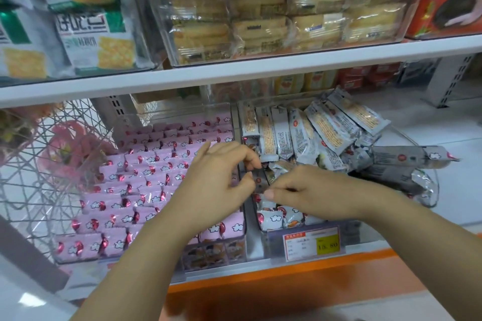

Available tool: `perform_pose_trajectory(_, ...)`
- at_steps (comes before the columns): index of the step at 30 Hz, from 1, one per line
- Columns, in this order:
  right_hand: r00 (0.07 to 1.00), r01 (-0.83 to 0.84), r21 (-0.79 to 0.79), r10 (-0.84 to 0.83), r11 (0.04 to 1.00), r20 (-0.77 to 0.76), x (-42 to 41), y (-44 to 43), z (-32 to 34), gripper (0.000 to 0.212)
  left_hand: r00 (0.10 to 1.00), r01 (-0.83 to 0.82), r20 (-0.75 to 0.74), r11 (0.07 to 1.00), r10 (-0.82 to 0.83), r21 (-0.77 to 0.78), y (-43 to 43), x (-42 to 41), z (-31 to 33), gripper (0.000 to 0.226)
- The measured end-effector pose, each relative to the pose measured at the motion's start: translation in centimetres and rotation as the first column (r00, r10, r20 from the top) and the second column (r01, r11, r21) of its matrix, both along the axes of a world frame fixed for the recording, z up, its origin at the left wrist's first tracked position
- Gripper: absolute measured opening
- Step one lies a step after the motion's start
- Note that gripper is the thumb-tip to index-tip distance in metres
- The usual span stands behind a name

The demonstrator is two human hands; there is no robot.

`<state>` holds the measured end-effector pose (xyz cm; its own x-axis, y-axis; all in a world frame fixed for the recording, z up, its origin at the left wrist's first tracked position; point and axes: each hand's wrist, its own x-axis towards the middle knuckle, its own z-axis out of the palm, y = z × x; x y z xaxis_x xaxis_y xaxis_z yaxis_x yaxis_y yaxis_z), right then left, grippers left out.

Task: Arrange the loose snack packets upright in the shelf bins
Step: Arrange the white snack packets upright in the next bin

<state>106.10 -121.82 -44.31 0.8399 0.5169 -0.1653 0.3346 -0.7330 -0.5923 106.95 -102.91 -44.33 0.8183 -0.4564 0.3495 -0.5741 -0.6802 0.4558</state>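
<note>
Two clear shelf bins sit side by side on the lower shelf. The left bin (241, 236) is packed with rows of upright pink snack packets (146, 185). The right bin (430, 191) holds grey-white packets (300, 135), some standing at the back, others lying loose and tilted at the right. Both my hands meet over the divider between the bins. My left hand (219, 177) and my right hand (313, 191) pinch a grey packet (258, 178) between them. Most of that packet is hidden by my fingers.
A yellow price tag (311, 242) hangs on the right bin's front. The white upper shelf (234, 78) overhangs closely, carrying a clear box of biscuit packs (273, 15) and green-white bags (86, 34). A wire basket (52, 164) stands at left. An orange shelf edge (287, 279) runs below.
</note>
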Motion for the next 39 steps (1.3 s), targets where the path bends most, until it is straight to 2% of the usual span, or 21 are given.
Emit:
perform_pose_trajectory(2,0.999,-0.040,-0.053,0.040,0.998,0.008,-0.6,0.5,-0.5,0.036,1.000,-0.018,-0.004,1.000,0.018,-0.011,0.5,0.1,0.0,0.016)
perform_pose_trajectory(4,0.996,-0.038,-0.056,0.042,0.998,0.081,-1.3,0.8,-0.7,0.048,0.999,-0.037,-0.021,0.999,0.037,-0.014,0.7,0.0,0.1,0.020)
perform_pose_trajectory(6,0.989,0.005,0.012,-0.007,1.000,0.148,-1.7,0.3,0.0,0.056,0.999,-0.047,-0.027,0.999,0.047,0.004,0.7,-0.1,0.3,0.019)
perform_pose_trajectory(10,0.944,0.163,0.145,-0.197,0.976,0.264,-2.3,-2.2,2.0,0.036,0.998,-0.049,-0.038,0.998,0.050,0.035,0.5,-0.3,0.4,0.026)
perform_pose_trajectory(12,0.908,0.255,0.239,-0.317,0.937,0.273,-2.5,-3.5,2.2,0.028,0.999,-0.035,-0.030,0.997,0.037,0.062,0.1,-0.3,0.6,0.028)
perform_pose_trajectory(16,0.848,0.344,0.331,-0.442,0.879,0.292,-3.3,-5.6,1.6,0.025,0.998,0.035,-0.061,0.996,-0.030,0.084,-2.1,-0.3,1.3,0.026)
perform_pose_trajectory(19,0.813,0.370,0.362,-0.487,0.856,0.319,-3.8,-6.5,1.3,0.024,0.988,0.102,-0.133,0.973,-0.075,0.208,-4.0,0.0,1.5,0.027)
perform_pose_trajectory(22,0.795,0.376,0.343,-0.489,0.861,0.358,-4.0,-7.2,0.8,0.024,0.981,0.157,-0.174,0.891,-0.090,0.425,-5.8,0.4,1.5,0.039)
perform_pose_trajectory(27,0.816,0.337,0.221,-0.401,0.915,0.417,-3.7,-7.3,0.0,0.026,0.995,0.104,-0.065,0.759,-0.081,0.643,-7.6,1.3,1.3,0.058)
perform_pose_trajectory(30,0.824,0.322,0.203,-0.380,0.925,0.421,-3.7,-7.4,0.0,0.027,0.996,0.064,0.007,0.757,-0.090,0.650,-8.4,1.5,0.9,0.047)
perform_pose_trajectory(36,0.833,0.317,0.255,-0.397,0.913,0.385,-3.5,-7.7,-0.2,0.027,0.989,0.113,0.006,0.782,-0.147,0.613,-8.0,1.6,0.7,0.021)
perform_pose_trajectory(39,0.829,0.315,0.260,-0.399,0.913,0.393,-3.5,-7.6,-0.2,0.026,0.983,0.155,-0.020,0.754,-0.185,0.638,-8.0,1.6,0.7,0.026)
